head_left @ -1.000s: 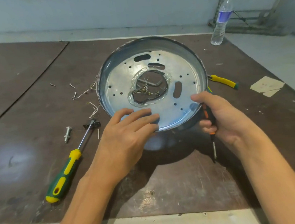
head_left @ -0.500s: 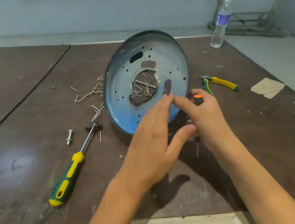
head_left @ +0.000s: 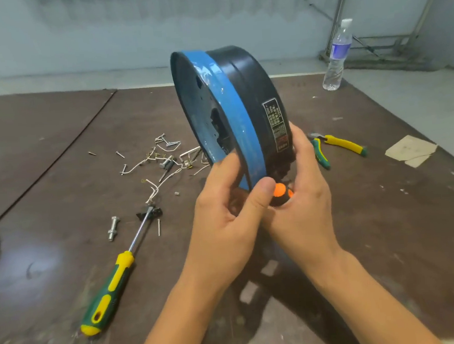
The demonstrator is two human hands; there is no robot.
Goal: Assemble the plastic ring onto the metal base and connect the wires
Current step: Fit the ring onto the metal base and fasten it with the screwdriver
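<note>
Hands meet at the lower edge of the round metal base with its blue-wrapped rim (head_left: pixel 240 132) in the head view, the only view given, and hold it up on edge above the dark brown worktable (head_left: pixel 56 163). The open, perforated face of the base turns to the left; a black drum-shaped housing with a printed label (head_left: pixel 257 88) sits on its right side.

The left hand (head_left: pixel 232 215) pinches the rim, thumb pressed on the blue band and fingers curled inside the dish. The right hand (head_left: pixel 301 193) cups the black housing from behind, fingers spread along it, while the palm also traps a black screwdriver handle with an orange cap (head_left: pixel 280 190).

Judged by its look, the base is thin stamped sheet: stiff, fairly light on its own, but likely weighted toward the housing side. The blue band looks glossy and may be slick, and the rim edge could be sharp, so a pinch across the rim plus support under the housing seems the safest hold.

No separate plastic ring can be made out. On the table lie loose white wires and small metal clips (head_left: pixel 162 160), a bolt (head_left: pixel 113 228), a green-and-yellow screwdriver (head_left: pixel 112 286) and green-and-yellow pliers (head_left: pixel 338 145). A clear plastic water bottle (head_left: pixel 337 57) stands far back on the right.
</note>
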